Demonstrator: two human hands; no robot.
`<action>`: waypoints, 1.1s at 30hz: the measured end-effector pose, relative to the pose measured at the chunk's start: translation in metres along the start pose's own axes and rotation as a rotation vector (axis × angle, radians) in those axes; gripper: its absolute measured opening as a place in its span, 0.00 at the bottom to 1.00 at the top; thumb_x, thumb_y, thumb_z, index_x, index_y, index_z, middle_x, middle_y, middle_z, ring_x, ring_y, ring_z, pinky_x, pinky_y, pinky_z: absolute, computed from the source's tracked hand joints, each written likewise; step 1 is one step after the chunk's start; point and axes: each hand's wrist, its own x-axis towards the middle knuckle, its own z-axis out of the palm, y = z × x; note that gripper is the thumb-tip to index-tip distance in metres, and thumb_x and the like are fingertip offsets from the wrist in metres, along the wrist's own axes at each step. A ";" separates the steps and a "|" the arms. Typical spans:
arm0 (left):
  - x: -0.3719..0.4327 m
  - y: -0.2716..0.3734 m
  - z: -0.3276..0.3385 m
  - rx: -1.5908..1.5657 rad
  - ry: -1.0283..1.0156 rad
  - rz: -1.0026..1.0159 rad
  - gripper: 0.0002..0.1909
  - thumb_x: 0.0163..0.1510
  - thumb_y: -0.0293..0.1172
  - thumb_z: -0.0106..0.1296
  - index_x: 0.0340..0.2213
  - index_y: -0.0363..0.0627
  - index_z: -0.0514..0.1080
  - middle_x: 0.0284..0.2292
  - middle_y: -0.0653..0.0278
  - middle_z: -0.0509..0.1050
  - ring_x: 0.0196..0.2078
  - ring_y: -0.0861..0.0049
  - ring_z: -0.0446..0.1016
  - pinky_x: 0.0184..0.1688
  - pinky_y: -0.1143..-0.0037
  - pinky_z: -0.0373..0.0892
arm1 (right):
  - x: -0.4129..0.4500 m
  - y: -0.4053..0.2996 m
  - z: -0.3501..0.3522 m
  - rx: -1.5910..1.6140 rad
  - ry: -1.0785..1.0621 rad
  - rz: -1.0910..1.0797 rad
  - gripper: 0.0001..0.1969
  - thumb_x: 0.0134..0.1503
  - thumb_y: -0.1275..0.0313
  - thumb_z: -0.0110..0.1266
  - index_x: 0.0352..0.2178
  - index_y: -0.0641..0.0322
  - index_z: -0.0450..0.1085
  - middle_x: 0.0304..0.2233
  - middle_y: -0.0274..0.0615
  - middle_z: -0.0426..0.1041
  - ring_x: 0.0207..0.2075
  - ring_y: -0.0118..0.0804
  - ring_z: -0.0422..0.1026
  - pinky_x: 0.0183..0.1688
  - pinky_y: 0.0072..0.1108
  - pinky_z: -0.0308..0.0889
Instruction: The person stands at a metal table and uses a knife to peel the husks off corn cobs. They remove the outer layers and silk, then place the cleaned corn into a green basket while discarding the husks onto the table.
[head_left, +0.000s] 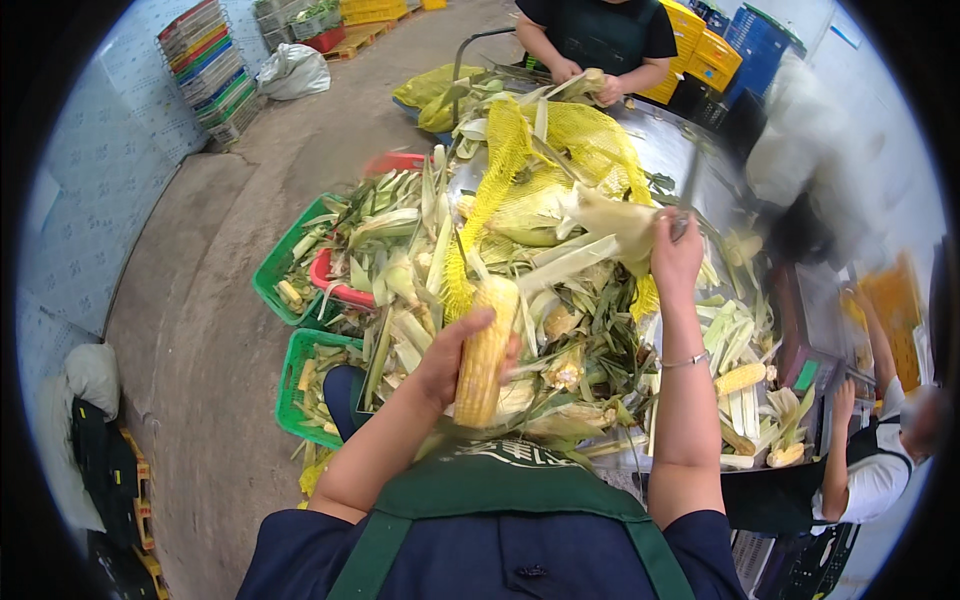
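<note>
My left hand (469, 349) grips a husked ear of corn (484, 360), upright with pale yellow kernels showing. My right hand (675, 251) is raised over the metal table (664, 150), closed on a knife (691, 180) whose blurred blade points up and away. A strip of corn husk (615, 221) is also at the right hand's fingers; whether it is gripped there I cannot tell. Husks and leaves lie heaped under both hands, with a yellow mesh bag (487, 195) across them. A bare ear of corn (740, 379) lies among husks at the right.
Green crates (281, 405) and a red basket (337, 289) with husks stand left of the table. One person (600, 37) handles corn across the table; another person (862, 465) is at the right beside a clear-sided container. Stacked crates (214, 75) stand by the far left wall.
</note>
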 end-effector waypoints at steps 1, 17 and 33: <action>-0.003 0.001 -0.001 -0.070 0.058 0.078 0.21 0.57 0.47 0.48 0.40 0.40 0.65 0.30 0.56 0.72 0.25 0.72 0.72 0.31 0.72 0.72 | -0.009 -0.006 0.003 -0.022 -0.147 0.065 0.12 0.56 0.68 0.57 0.38 0.63 0.69 0.25 0.38 0.67 0.24 0.29 0.66 0.28 0.24 0.63; 0.014 0.032 0.007 -0.114 0.312 0.357 0.24 0.57 0.53 0.43 0.36 0.40 0.66 0.26 0.57 0.72 0.24 0.69 0.71 0.29 0.71 0.71 | -0.147 -0.088 0.013 0.564 -0.665 -0.212 0.08 0.48 0.79 0.63 0.31 0.64 0.75 0.27 0.39 0.75 0.29 0.31 0.74 0.32 0.19 0.68; 0.022 0.018 0.016 -0.075 0.381 0.402 0.27 0.61 0.53 0.41 0.45 0.37 0.65 0.33 0.54 0.74 0.34 0.66 0.75 0.40 0.67 0.74 | -0.152 -0.081 0.000 0.453 -0.617 -0.448 0.21 0.39 0.75 0.71 0.39 0.62 0.76 0.33 0.39 0.73 0.29 0.30 0.71 0.31 0.18 0.67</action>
